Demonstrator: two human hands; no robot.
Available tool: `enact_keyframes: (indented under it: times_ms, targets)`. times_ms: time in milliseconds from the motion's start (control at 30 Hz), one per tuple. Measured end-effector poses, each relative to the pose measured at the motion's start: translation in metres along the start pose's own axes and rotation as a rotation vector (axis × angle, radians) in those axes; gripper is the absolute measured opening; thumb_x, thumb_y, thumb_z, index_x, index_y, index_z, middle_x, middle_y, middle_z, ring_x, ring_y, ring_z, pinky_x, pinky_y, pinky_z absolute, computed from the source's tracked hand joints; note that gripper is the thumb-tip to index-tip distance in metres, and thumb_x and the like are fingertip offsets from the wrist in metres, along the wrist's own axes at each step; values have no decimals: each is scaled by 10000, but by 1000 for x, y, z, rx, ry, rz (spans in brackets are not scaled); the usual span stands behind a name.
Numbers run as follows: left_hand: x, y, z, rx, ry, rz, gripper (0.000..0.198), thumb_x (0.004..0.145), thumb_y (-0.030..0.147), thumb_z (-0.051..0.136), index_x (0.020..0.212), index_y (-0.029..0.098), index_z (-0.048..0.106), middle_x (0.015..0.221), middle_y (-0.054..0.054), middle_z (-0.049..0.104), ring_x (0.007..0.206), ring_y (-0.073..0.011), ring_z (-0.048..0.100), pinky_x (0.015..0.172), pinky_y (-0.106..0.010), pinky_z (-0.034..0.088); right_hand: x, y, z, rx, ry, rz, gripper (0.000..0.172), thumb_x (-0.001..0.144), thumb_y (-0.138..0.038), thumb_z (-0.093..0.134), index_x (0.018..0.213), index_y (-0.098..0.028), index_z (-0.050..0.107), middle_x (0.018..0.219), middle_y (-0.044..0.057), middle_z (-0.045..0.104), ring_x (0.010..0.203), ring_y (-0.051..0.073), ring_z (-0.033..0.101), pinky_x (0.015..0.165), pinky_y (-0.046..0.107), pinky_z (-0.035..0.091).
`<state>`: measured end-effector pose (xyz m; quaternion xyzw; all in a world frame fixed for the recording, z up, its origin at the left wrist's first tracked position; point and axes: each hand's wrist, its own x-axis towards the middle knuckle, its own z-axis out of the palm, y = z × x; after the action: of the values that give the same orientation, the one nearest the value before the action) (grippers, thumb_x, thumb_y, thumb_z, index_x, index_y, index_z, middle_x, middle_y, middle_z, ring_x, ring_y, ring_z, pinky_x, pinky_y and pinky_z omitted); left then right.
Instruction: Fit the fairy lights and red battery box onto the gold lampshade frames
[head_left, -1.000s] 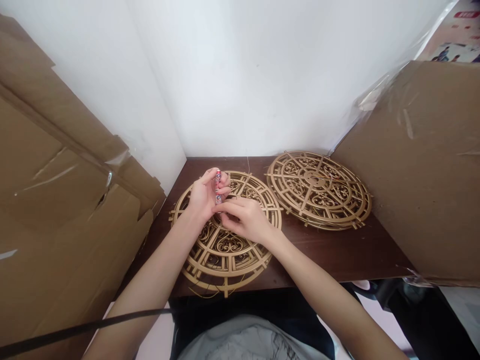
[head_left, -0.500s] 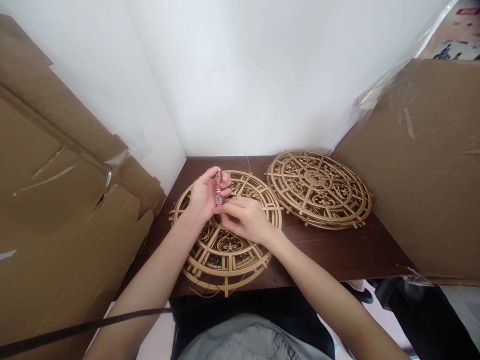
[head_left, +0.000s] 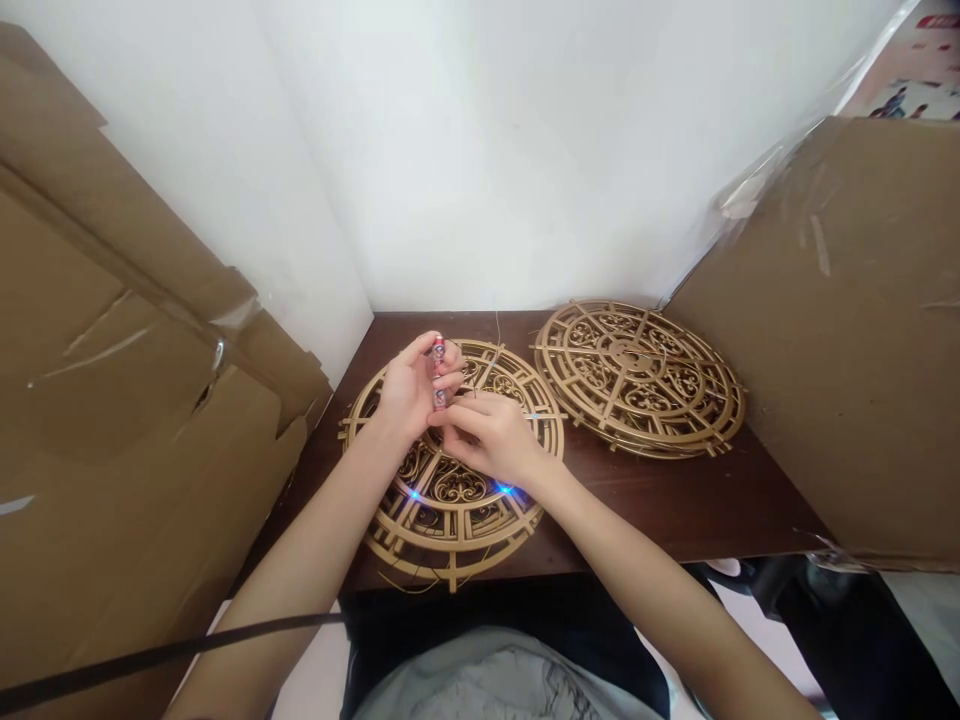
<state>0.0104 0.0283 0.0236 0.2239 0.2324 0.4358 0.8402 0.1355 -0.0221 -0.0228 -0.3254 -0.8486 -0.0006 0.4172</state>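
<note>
My left hand grips two small red batteries, lined up end to end, with its fingers curled round them. Against the lower end of the batteries, my right hand is closed in a pinch. A thin dark wire sticks up at its fingers; the pinched tips are partly hidden. Both hands are over a stack of round gold openwork lattice panels. Small blue lights glow on the top panel's ring.
A second stack of gold lattice panels lies to the right on the dark brown table. Cardboard sheets stand on both sides. Behind is a white wall, with a thin wire rising before it.
Blue lights have come on along the ring of the top panel in the near stack. My hands have barely moved and keep the same grip.
</note>
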Motion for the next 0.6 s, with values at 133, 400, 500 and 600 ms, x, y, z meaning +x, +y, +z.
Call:
enact_keyframes:
  times_ms: [133, 400, 500, 600]
  targets:
    - [0, 0, 1, -25, 15, 17, 337, 904, 244, 397, 584, 139, 421, 567, 7, 408, 397, -28, 324, 360, -125, 310, -1, 2, 2, 24, -9, -19, 202, 831, -125, 467, 866, -170, 660, 696, 11, 651, 626, 121, 558, 638, 240, 455]
    - [-2, 0, 2, 14, -16, 8, 363, 912, 250, 391, 561, 156, 381, 533, 17, 358, 376, -42, 301, 336, -151, 309, 1, -1, -1, 6, -30, -2, 217, 812, -86, 467, 865, -166, 661, 672, 7, 645, 610, 120, 557, 633, 245, 455]
    - [-2, -1, 0, 2, -20, 2, 345, 901, 244, 423, 569, 164, 374, 530, 19, 361, 370, -45, 295, 331, -156, 317, 0, -1, 0, 8, -26, -8, 210, 811, -87, 473, 869, -171, 656, 680, 7, 647, 616, 120, 557, 639, 246, 452]
    - [-3, 0, 1, 15, -23, -6, 342, 898, 253, 432, 572, 166, 376, 530, 20, 363, 364, -46, 298, 329, -161, 319, -1, 0, 2, 24, -14, -14, 209, 809, -82, 481, 879, -168, 657, 681, 2, 647, 611, 115, 554, 634, 242, 442]
